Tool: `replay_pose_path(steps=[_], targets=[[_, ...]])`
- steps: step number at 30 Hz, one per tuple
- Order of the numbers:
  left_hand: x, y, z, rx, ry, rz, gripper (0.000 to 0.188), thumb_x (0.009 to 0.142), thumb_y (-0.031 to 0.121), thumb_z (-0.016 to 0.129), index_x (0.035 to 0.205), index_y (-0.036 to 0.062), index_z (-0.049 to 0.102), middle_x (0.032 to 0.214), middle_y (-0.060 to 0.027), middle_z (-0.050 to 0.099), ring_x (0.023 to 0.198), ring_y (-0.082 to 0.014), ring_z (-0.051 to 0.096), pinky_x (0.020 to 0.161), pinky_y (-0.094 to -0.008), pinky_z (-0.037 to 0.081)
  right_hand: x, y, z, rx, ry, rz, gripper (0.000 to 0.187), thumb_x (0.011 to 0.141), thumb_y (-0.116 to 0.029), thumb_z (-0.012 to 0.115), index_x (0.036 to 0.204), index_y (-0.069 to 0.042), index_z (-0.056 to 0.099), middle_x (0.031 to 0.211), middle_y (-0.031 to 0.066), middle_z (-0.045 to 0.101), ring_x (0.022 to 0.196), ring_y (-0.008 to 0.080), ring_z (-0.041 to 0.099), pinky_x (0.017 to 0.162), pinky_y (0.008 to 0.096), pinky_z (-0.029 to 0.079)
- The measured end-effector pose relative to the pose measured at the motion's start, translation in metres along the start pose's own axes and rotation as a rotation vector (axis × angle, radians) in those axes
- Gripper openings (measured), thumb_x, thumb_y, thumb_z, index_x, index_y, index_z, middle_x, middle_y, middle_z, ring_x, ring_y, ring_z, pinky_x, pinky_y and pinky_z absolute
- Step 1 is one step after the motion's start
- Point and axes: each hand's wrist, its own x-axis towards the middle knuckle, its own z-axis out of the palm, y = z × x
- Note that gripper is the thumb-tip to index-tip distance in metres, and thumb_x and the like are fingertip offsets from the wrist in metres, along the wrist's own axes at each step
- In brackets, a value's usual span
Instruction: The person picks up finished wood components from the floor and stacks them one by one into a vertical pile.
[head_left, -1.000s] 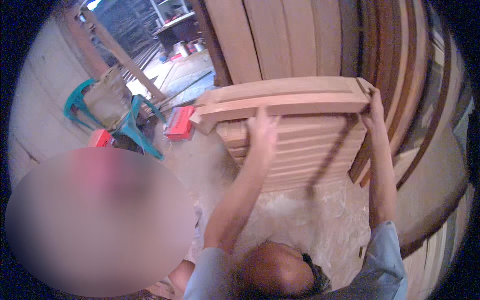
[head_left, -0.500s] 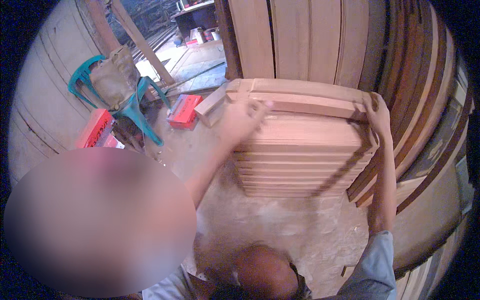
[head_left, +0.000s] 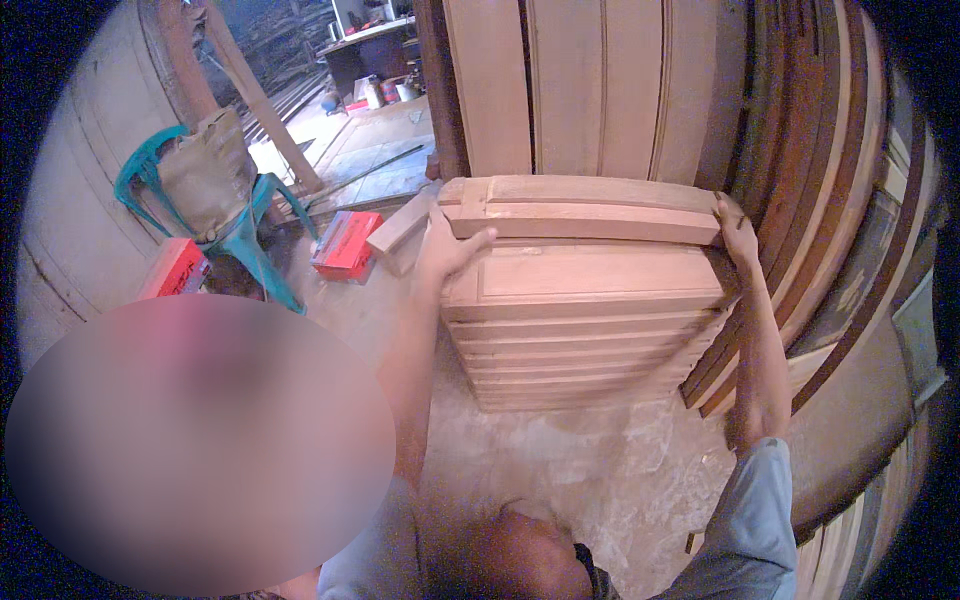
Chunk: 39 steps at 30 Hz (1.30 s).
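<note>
A pale framed wooden panel (head_left: 600, 230) lies at the top of a stack of similar panels (head_left: 590, 345), its thick edge facing me. My left hand (head_left: 448, 252) is closed around its left end, with the thumb along the near edge and the fingers mostly hidden behind. At the other end, my right hand (head_left: 738, 235) wraps over the right corner. Below the held panel, the face of another framed panel (head_left: 600, 270) shows, with a groove along its border. A short wooden block (head_left: 400, 230) sticks out just left of my left hand.
Tall boards (head_left: 570, 90) stand behind the stack, and curved-looking timber lengths (head_left: 800, 230) lean at the right. Left of the stack are a red box (head_left: 347, 245), another red box (head_left: 180, 268) and a green plastic chair (head_left: 245, 255) holding a sack (head_left: 205, 175). A blurred oval covers the lower left.
My left hand has come down from above the panel's near edge onto its left end and closed there. The right hand stays on the right corner. The whole view has shifted slightly.
</note>
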Motion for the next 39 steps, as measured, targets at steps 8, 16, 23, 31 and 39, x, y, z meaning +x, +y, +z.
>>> replay_pose_path(steps=[8,16,23,31,39], targets=[[-0.005,0.022,-0.009,-0.002,-0.063,-0.031,0.087,0.068,0.043,0.079,0.127,-0.0044,0.038,0.119,-0.0263,0.054,0.116,-0.0366,0.051,0.097,-0.0413,0.042,-0.001,-0.017,-0.002,-0.093,-0.102,0.028,0.057,0.096,-0.047,0.036,0.129,-0.003,0.051,0.135,0.0143,0.049,0.13,0.0257,0.04,0.109,0.0317,0.026],[-0.011,0.016,-0.034,-0.085,-0.053,-0.025,0.082,0.071,0.033,0.078,0.13,-0.0041,0.035,0.124,-0.0228,0.052,0.116,-0.0311,0.052,0.097,-0.0376,0.041,-0.047,-0.098,-0.005,-0.021,-0.071,0.009,0.063,0.091,-0.052,0.044,0.122,0.002,0.055,0.124,0.02,0.056,0.118,0.0314,0.052,0.1,0.0333,0.038],[-0.008,0.015,-0.024,-0.168,-0.094,-0.028,0.08,0.073,0.032,0.077,0.13,-0.0033,0.034,0.126,-0.0223,0.049,0.119,-0.0303,0.048,0.101,-0.0364,0.038,-0.029,-0.038,0.0,0.028,-0.012,-0.042,0.054,0.092,-0.05,0.041,0.122,-0.009,0.059,0.125,0.0154,0.057,0.118,0.0309,0.053,0.1,0.0336,0.038],[-0.001,0.008,-0.03,-0.45,-0.102,-0.096,0.059,0.085,0.045,0.06,0.122,-0.0004,0.05,0.119,-0.0212,0.056,0.112,-0.0301,0.052,0.097,-0.0379,0.04,-0.047,-0.081,-0.014,-0.298,0.192,0.147,0.057,0.093,-0.048,0.041,0.122,0.0,0.054,0.114,0.0297,0.057,0.106,0.0399,0.057,0.09,0.0424,0.044],[-0.146,-0.058,-0.098,0.015,-0.368,-0.303,0.059,0.094,0.048,0.042,0.129,0.0007,0.044,0.123,-0.0249,0.052,0.115,-0.0396,0.049,0.098,-0.0453,0.038,-0.252,-0.075,-0.012,-0.335,0.364,-0.174,0.046,0.094,-0.025,0.053,0.125,0.007,0.045,0.129,0.0238,0.047,0.123,0.0359,0.042,0.105,0.0409,0.031]])
